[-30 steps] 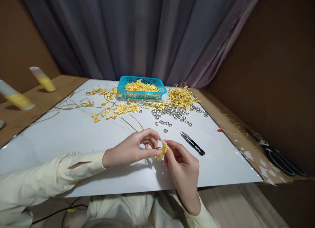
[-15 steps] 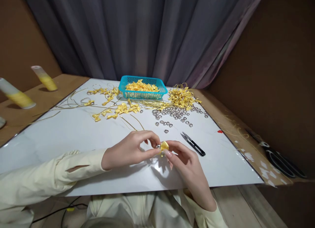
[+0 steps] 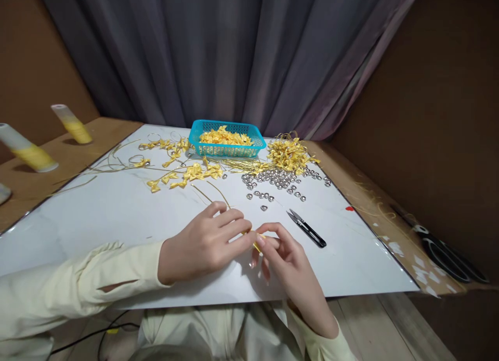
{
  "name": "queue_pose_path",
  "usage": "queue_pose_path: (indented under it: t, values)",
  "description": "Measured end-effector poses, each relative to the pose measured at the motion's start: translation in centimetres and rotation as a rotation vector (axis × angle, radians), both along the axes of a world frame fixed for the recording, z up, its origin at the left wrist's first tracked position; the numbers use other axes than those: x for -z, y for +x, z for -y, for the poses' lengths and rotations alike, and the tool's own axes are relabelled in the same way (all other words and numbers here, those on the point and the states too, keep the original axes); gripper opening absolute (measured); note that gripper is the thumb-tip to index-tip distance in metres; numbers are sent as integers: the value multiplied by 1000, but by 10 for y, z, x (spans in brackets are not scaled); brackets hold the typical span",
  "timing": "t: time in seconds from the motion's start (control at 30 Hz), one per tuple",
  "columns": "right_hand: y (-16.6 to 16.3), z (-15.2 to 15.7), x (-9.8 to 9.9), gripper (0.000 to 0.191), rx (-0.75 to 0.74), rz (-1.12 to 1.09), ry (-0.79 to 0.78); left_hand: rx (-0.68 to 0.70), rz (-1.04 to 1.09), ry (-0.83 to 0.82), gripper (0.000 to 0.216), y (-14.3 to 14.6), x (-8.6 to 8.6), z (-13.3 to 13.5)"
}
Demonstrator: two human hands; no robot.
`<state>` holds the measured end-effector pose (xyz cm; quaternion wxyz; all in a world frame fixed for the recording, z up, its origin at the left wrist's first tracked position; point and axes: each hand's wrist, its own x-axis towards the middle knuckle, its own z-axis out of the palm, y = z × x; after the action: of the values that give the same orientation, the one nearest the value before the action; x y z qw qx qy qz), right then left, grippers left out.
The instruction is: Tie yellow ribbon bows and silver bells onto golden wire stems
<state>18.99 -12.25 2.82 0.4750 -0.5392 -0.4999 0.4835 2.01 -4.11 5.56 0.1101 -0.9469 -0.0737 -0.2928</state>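
Observation:
A small yellow ribbon bow (image 3: 258, 247) is mostly covered by my fingers near the front of the white table. My right hand (image 3: 290, 265) pinches it between thumb and fingertips. From the other side, my left hand (image 3: 208, 240) meets it with thumb and fingertips brought together, back of the hand turned up. The silver bead seen beside the bow earlier is hidden now. Beyond my left hand, thin gold cords (image 3: 219, 192) lie on the table. Black thread snips (image 3: 306, 228) rest to the right of my hands, and loose silver heart-shaped beads (image 3: 264, 208) lie ahead.
A blue basket (image 3: 228, 151) of yellow bows stands at the back, with a heap of corded bows (image 3: 290, 155) to its right. More bows (image 3: 195, 172) lie in front. Two yellow spools (image 3: 76, 129) stand at left; black scissors (image 3: 444, 254) lie at right.
My left hand has rolled over, its fingers now stretched across the bow, which has turned and shows less. My right hand keeps its pinch with its fingers curled more.

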Motion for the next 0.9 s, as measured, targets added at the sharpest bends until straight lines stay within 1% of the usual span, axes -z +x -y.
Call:
queue_pose_path:
  t: [0.1,0.2,0.27,0.33,0.4,0.47,0.5,0.6,0.67,0.73,0.9]
  values:
    - [-4,2,5,20,113,165,158,-87,70,3,17,0,0,3]
    - [-10,2,8,11,220,331,330,-149,159,-16,12,1,0,5]
    - [-13,2,10,8,279,407,445,-162,154,-99,12,1,0,6]
    - [-15,3,12,10,326,463,542,-154,119,-215,15,1,1,6]
    - [-16,4,15,14,367,511,604,-126,100,-343,17,2,1,7]
    - [-17,5,18,17,402,546,648,-108,120,-521,17,3,-1,8]
    - [-17,5,20,18,415,555,668,-106,128,-647,18,4,-3,7]
    - [-17,4,23,18,436,552,709,-135,95,-1108,20,6,-11,5]
    - [-18,4,23,17,444,539,717,-133,35,-1367,25,7,-15,2]
    - [-18,4,22,16,454,531,713,-100,0,-1541,27,8,-16,-1]
    - [-17,6,25,22,448,504,706,-24,-5,-1814,31,7,-14,-3]
